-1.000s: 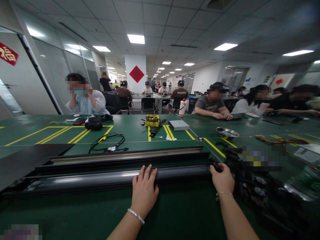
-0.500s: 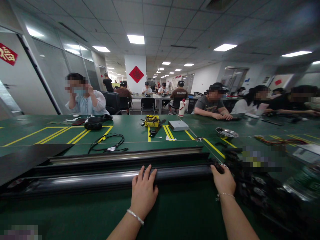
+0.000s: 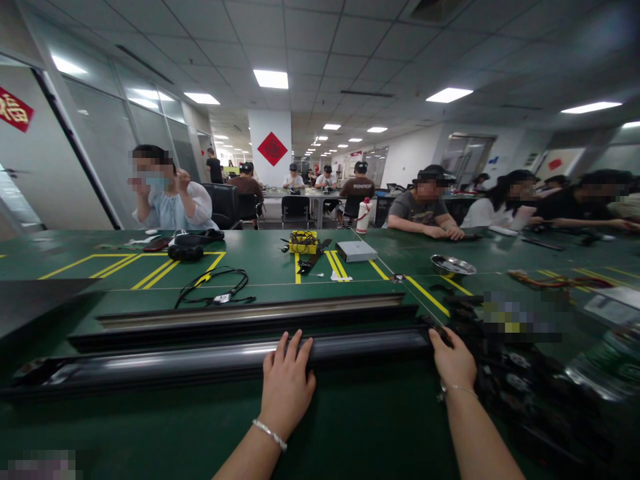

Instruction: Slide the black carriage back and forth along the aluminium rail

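Observation:
A long, glossy black bar (image 3: pixel 200 357), rounded on top like a tube or a housing, lies lengthwise across the green table in front of me. My left hand (image 3: pixel 289 380) rests on top of it right of its middle, fingers stretched out. At the bar's right end, my right hand (image 3: pixel 454 360) has thumb and fingers closed around a small dark part that I cannot make out. Just behind the bar lies a black channel-shaped rail (image 3: pixel 250 317) with a lighter strip along it.
A dark flat panel (image 3: pixel 40 303) is at the left. Black parts (image 3: pixel 520 380) crowd the right side, near a clear plastic bottle (image 3: pixel 610 367). Farther back are a cable (image 3: pixel 215 287), a grey box (image 3: pixel 357 251) and a metal bowl (image 3: pixel 453 265). Several people sit across the table.
My right hand has shifted slightly to the right at the bar's end. The dark panel has slid left, uncovering the bar's left end. My left hand stays put.

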The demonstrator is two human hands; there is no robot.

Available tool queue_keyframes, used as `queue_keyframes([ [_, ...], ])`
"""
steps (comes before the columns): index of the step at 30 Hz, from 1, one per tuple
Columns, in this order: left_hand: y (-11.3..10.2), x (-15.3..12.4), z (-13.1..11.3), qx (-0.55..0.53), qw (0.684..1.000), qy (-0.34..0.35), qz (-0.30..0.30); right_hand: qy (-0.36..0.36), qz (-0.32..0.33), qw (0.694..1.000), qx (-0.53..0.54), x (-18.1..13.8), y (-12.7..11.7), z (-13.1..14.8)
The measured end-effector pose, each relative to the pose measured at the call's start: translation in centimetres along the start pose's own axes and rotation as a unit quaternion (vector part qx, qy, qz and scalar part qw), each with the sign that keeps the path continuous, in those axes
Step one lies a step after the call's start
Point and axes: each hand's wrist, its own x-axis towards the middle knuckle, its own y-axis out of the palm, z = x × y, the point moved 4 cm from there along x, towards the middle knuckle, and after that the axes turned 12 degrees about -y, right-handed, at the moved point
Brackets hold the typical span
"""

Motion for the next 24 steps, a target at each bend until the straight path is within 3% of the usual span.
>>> queue_keyframes([
  [24, -0.02, -0.05, 0.16, 0.001, 1.000, 0.009, -0.006, -0.064, -0.046, 0.997, -0.009, 0.39, 0.44, -0.45],
])
